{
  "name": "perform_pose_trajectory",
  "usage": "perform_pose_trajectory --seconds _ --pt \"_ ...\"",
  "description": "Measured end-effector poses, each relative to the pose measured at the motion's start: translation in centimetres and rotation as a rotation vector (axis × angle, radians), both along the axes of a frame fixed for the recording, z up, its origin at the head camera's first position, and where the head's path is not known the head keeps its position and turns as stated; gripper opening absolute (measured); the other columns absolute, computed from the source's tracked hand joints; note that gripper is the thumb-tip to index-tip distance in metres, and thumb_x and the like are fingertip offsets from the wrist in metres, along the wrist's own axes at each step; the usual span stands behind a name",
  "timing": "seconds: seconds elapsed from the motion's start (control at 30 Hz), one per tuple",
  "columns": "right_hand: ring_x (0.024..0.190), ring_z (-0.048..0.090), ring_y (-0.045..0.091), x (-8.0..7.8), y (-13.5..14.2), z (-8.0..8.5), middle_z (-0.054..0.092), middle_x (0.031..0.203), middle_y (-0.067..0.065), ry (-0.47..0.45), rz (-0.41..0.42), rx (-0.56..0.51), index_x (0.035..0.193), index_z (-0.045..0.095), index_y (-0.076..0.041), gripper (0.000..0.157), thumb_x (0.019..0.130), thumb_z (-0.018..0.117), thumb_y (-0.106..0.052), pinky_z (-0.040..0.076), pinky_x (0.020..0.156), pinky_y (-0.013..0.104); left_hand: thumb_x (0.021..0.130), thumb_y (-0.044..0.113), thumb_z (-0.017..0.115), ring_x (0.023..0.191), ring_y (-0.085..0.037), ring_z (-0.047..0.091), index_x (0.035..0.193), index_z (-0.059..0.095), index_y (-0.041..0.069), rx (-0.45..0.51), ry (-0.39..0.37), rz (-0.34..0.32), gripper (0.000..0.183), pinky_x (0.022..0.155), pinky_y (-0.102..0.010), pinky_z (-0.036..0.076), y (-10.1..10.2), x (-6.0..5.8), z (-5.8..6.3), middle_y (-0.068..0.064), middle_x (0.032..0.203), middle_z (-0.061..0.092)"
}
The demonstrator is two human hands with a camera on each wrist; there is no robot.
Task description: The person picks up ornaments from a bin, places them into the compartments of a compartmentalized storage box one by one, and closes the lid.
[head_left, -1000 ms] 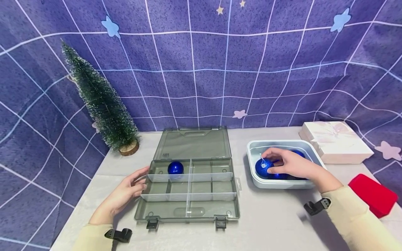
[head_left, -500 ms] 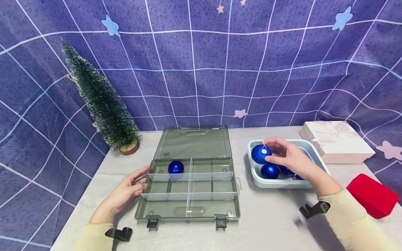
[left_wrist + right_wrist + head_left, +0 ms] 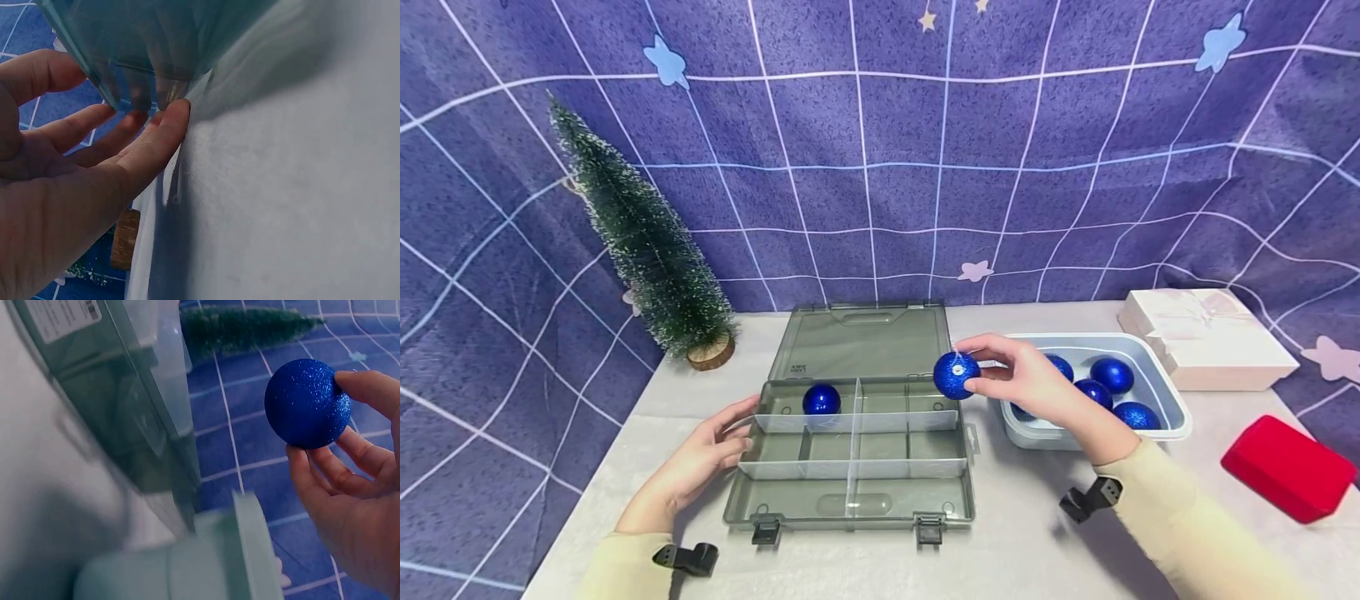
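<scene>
In the head view my right hand [image 3: 1026, 383] pinches a glittery blue bauble [image 3: 956, 375] with a silver cap and a thread. The bauble hangs by the right edge of a lidded grey see-through organizer box [image 3: 850, 492], overlapping its back right corner. The right wrist view shows thumb and fingertips on the glittery surface. My left hand [image 3: 703, 458] rests against the box's left wall, relaxed fingers touching its side [image 3: 94, 81]. A shiny blue bauble [image 3: 822, 402] lies in the back left compartment. Several more blue baubles [image 3: 1112, 376] sit in a pale blue tub [image 3: 1172, 408], partly hidden by my right forearm.
The box's lid [image 3: 865, 342] lies folded back behind it. A small frosted Christmas tree [image 3: 643, 242] stands at the back left on a wooden base. Right of the tub are a pale gift box [image 3: 1206, 337] and a red box [image 3: 1288, 468]. A purple gridded cloth [image 3: 895, 200] hangs behind.
My right hand has lifted the glittery bauble out of the tub and carried it left to the organizer box. More baubles in the tub now show. The left hand stays in place.
</scene>
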State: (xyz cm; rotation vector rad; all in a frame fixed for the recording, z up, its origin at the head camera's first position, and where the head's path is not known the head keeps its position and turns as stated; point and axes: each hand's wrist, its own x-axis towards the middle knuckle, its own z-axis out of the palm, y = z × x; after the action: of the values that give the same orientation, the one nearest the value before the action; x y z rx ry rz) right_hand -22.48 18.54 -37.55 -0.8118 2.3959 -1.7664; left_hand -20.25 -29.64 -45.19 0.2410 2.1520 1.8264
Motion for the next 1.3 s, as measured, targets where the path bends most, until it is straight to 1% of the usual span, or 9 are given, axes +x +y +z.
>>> perform_pose_trajectory --seconds 0.17,0.33,0.43,0.57,0.77,0.9,1.07,1.23,1.3 --pt "0.119 0.060 0.035 -0.5 -2.1 -0.3 0.064 0.131 0.017 -0.014 -0.001 0.025 0.133 0.062 0.003 0.046 0.090 0.076 -0.002 0.052 0.097 0.038 0.094 -0.007 0.055 0.126 -0.016 0.041 0.160 0.020 -0.003 0.007 0.010 -0.014 0.075 0.071 -0.020 0.047 0.0 -0.1 -0.1 -0.030 0.159 0.021" --pt "0.113 0.063 0.033 -1.0 -3.9 -0.7 0.067 0.122 0.015 -0.017 -0.072 0.087 0.127 0.064 0.001 0.041 0.089 0.079 -0.006 0.053 0.096 0.042 0.094 -0.007 0.055 0.126 -0.017 0.041 0.160 0.021 -0.003 0.001 0.017 -0.016 0.075 0.071 -0.020 0.047 0.0 -0.3 -0.1 -0.028 0.159 0.022" --pt "0.110 0.064 0.032 -1.2 -4.9 -1.0 0.068 0.118 0.014 -0.022 -0.105 0.132 0.123 0.065 0.000 0.040 0.087 0.080 -0.007 0.054 0.093 0.040 0.094 -0.006 0.055 0.128 -0.015 0.040 0.160 0.021 -0.003 -0.003 0.019 -0.015 0.074 0.074 -0.022 0.049 0.0 -0.3 0.0 -0.028 0.160 0.022" --pt "0.107 0.065 0.032 -1.6 -5.9 -2.0 0.069 0.113 0.013 0.032 -0.123 0.209 0.119 0.065 -0.001 0.038 0.085 0.082 -0.007 0.056 0.089 0.038 0.095 -0.006 0.055 0.129 -0.015 0.039 0.160 0.021 -0.003 -0.006 0.021 -0.017 0.074 0.074 -0.023 0.048 0.0 -0.3 0.1 -0.026 0.162 0.020" --pt "0.103 0.067 0.031 -1.8 -6.9 -3.4 0.069 0.112 0.013 0.125 -0.146 0.300 0.114 0.066 -0.002 0.036 0.084 0.084 -0.009 0.055 0.089 0.043 0.094 -0.005 0.056 0.127 -0.016 0.038 0.160 0.021 -0.002 -0.010 0.016 -0.014 0.075 0.070 -0.020 0.046 -0.1 -0.3 0.1 -0.023 0.161 0.020" --pt "0.099 0.068 0.029 -1.9 -7.3 -4.2 0.068 0.111 0.012 0.175 -0.155 0.346 0.113 0.067 -0.001 0.037 0.082 0.086 -0.010 0.055 0.088 0.042 0.094 -0.006 0.055 0.126 -0.016 0.040 0.160 0.020 -0.003 -0.004 0.019 -0.018 0.075 0.069 -0.021 0.046 0.0 -0.2 0.1 -0.025 0.160 0.020" --pt "0.095 0.067 0.028 -1.8 -7.6 -4.6 0.067 0.106 0.012 0.234 -0.152 0.377 0.112 0.067 0.001 0.038 0.082 0.086 -0.011 0.056 0.086 0.041 0.094 -0.007 0.054 0.125 -0.018 0.040 0.160 0.021 -0.003 -0.002 0.023 -0.017 0.075 0.069 -0.020 0.046 -0.1 -0.2 0.1 -0.025 0.160 0.020" --pt "0.097 0.067 0.028 -1.5 -7.6 -4.8 0.066 0.106 0.012 0.225 -0.143 0.394 0.110 0.068 0.001 0.033 0.085 0.083 -0.012 0.056 0.086 0.040 0.094 -0.007 0.055 0.128 -0.016 0.039 0.160 0.019 -0.003 -0.001 0.020 -0.023 0.075 0.071 -0.021 0.047 -0.2 -0.1 -0.1 -0.026 0.162 0.017" --pt "0.099 0.066 0.030 -1.4 -7.4 -4.9 0.067 0.107 0.013 0.211 -0.137 0.394 0.111 0.068 0.001 0.031 0.086 0.082 -0.012 0.055 0.088 0.042 0.094 -0.007 0.055 0.132 -0.020 0.037 0.160 0.019 -0.003 0.003 0.014 -0.022 0.075 0.073 -0.022 0.048 -0.2 -0.1 -0.2 -0.026 0.163 0.017"
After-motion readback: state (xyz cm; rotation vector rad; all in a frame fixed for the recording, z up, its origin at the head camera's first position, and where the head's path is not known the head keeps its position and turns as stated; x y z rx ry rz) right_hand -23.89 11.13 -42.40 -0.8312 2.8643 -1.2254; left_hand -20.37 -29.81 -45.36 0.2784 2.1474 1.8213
